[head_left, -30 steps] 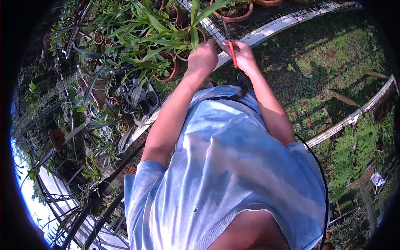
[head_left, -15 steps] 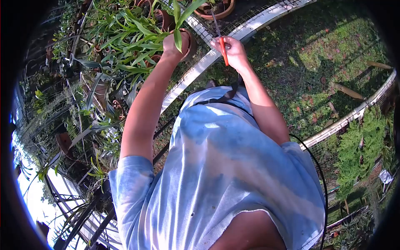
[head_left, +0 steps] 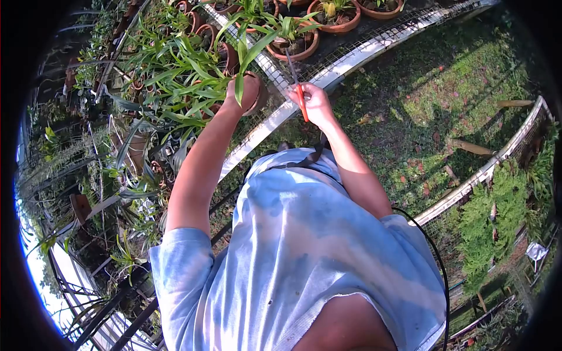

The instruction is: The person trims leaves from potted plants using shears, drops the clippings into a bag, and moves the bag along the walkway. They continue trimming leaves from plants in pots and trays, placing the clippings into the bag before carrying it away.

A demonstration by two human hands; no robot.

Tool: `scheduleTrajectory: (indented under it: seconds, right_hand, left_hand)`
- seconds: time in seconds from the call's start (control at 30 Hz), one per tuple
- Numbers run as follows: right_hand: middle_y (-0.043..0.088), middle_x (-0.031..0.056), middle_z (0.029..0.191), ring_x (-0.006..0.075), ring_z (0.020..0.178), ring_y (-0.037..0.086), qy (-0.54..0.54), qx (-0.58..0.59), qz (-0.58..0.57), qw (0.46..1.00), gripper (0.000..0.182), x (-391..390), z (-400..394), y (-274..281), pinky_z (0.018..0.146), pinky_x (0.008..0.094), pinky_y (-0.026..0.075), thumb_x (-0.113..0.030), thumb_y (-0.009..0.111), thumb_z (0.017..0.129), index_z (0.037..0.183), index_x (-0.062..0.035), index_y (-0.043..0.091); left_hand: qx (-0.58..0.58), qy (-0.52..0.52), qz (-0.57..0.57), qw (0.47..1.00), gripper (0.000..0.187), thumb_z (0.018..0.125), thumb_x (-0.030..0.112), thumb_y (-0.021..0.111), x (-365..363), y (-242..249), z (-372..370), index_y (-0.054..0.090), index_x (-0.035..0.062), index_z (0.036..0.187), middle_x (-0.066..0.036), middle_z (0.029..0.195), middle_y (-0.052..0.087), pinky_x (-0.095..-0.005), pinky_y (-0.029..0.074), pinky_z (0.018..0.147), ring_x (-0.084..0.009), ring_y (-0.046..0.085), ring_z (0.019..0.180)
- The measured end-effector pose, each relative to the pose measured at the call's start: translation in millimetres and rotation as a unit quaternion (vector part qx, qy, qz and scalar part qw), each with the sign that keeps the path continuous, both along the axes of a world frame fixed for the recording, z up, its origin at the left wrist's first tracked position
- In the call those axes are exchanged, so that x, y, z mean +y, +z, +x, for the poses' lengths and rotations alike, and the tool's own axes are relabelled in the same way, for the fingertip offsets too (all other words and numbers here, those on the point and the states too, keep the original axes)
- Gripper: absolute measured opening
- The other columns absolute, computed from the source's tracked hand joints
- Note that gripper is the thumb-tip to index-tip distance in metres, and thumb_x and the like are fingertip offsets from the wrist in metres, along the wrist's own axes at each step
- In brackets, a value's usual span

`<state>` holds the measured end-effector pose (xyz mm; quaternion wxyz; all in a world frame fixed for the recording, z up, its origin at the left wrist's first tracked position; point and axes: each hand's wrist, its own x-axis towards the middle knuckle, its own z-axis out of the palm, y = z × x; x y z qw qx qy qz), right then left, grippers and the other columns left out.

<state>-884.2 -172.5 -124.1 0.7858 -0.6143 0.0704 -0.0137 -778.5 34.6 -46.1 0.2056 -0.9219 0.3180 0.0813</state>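
Note:
My left hand (head_left: pixel 244 90) is curled at a terracotta pot (head_left: pixel 255 109), beside a plant with long green leaves (head_left: pixel 240 64). Leaves cover part of its fingers, and what they grip is hidden. In my right hand (head_left: pixel 315 104) is a tool with an orange handle (head_left: pixel 302 103) and a narrow metal blade. The blade points up and away from me, its tip near the edge of another potted plant (head_left: pixel 297 51) on the mesh bench (head_left: pixel 273 70).
More terracotta pots (head_left: pixel 345 26) stand along the far side. Dense potted greenery (head_left: pixel 181 76) fills the left. A white bench edge (head_left: pixel 351 61) crosses in front of me. Grass lies to the right, with another white-edged bench (head_left: pixel 468 190) beyond. A black cable (head_left: pixel 436 251) runs beside my shirt.
The view has shifted, so both hands and the bench sit lower in the picture and more pots show at the top. My right hand still holds the orange-handled tool.

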Motion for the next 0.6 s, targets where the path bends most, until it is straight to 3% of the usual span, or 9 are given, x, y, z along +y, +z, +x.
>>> scheduleTrajectory:
  seconds: [0.07,0.13,0.23,0.27,0.3,0.33,0.37,0.47,0.6]
  right_hand:
    - [0.066,-0.0008,0.079,0.0060,0.071,0.058,0.001,0.012,-0.026,1.000,0.027,-2.6,-1.5,6.7,0.066,0.0251,0.050,-0.024,0.082,0.087,0.092,-0.0013,0.069]
    - [0.067,0.0000,0.079,0.0064,0.071,0.058,0.006,0.017,0.003,1.000,0.027,-7.1,-4.5,16.0,0.066,0.0253,0.050,-0.025,0.082,0.087,0.093,-0.0010,0.070]
    - [0.069,0.0019,0.086,0.0087,0.079,0.062,0.023,0.055,-0.039,0.997,0.025,-17.6,-5.4,31.3,0.073,0.0253,0.052,-0.019,0.079,0.089,0.102,0.0004,0.069]
    - [0.070,0.0026,0.090,0.0095,0.083,0.064,0.033,0.067,-0.059,0.995,0.025,-21.7,-4.6,34.1,0.077,0.0251,0.052,-0.016,0.078,0.090,0.106,0.0008,0.069]
    - [0.070,0.0034,0.091,0.0101,0.083,0.063,0.023,0.059,-0.087,0.994,0.028,-25.5,-6.3,44.9,0.077,0.0263,0.052,-0.016,0.078,0.089,0.108,0.0014,0.069]
    - [0.070,0.0038,0.092,0.0104,0.084,0.063,0.013,0.058,-0.076,0.995,0.029,-25.5,-6.4,47.2,0.077,0.0266,0.052,-0.016,0.079,0.089,0.109,0.0018,0.069]
    - [0.070,0.0042,0.092,0.0106,0.084,0.063,0.004,0.057,-0.065,0.996,0.030,-24.6,-6.2,46.9,0.078,0.0269,0.052,-0.016,0.079,0.089,0.111,0.0021,0.068]
    - [0.068,0.0039,0.090,0.0099,0.079,0.061,-0.032,0.027,-0.012,0.999,0.029,-20.5,-9.7,54.9,0.070,0.0270,0.052,-0.017,0.080,0.088,0.105,0.0043,0.068]
    - [0.068,0.0014,0.089,0.0088,0.081,0.061,-0.042,0.040,-0.013,0.998,0.025,-20.7,-17.4,59.5,0.074,0.0256,0.052,-0.013,0.078,0.090,0.107,0.0016,0.068]
  left_hand:
    - [0.001,-0.001,-0.038,0.999,0.033,0.089,0.011,0.055,0.5,4.6,-1.6,0.063,-0.0081,0.115,-0.018,0.081,0.073,-0.0401,0.061,0.067,-0.0328,0.074,0.080]
    - [0.099,0.135,-0.122,0.978,0.031,0.089,0.017,0.054,-18.7,35.1,-5.8,0.065,-0.0048,0.108,-0.022,0.086,0.072,-0.0447,0.058,0.072,-0.0389,0.072,0.083]
    - [0.190,0.319,-0.310,0.875,0.031,0.090,0.021,0.050,-50.0,85.6,-30.9,0.064,0.0001,0.108,-0.020,0.085,0.070,-0.0473,0.052,0.078,-0.0403,0.068,0.085]
    - [0.158,0.249,-0.382,0.876,0.026,0.091,0.024,0.045,-28.5,43.5,-24.9,0.059,0.0018,0.088,-0.011,0.069,0.061,-0.0405,0.049,0.061,-0.0284,0.062,0.064]
    - [0.322,0.394,-0.491,0.707,0.024,0.092,0.025,0.043,-31.4,46.5,-24.0,0.051,0.0074,0.078,-0.004,0.064,0.051,-0.0362,0.041,0.054,-0.0212,0.051,0.058]
    - [0.461,0.503,-0.555,0.475,0.028,0.092,0.026,0.041,-36.4,50.7,-30.5,0.043,0.0131,0.068,0.003,0.059,0.041,-0.0318,0.033,0.047,-0.0141,0.041,0.051]
    - [0.476,0.517,-0.576,0.417,0.029,0.094,0.026,0.038,-52.0,58.0,-42.6,0.025,0.0208,0.069,0.009,0.063,0.021,-0.0276,0.015,0.045,-0.0080,0.019,0.050]
    - [0.518,0.463,-0.662,0.283,0.031,0.098,0.024,0.036,-52.0,27.9,-55.9,0.029,0.0190,0.069,0.007,0.062,0.024,-0.0260,0.017,0.043,-0.0074,0.022,0.049]
    - [0.548,0.418,-0.683,0.239,0.034,0.105,0.025,0.044,-53.5,26.5,-66.7,0.033,0.0161,0.074,0.006,0.066,0.028,-0.0225,0.021,0.043,-0.0061,0.026,0.053]
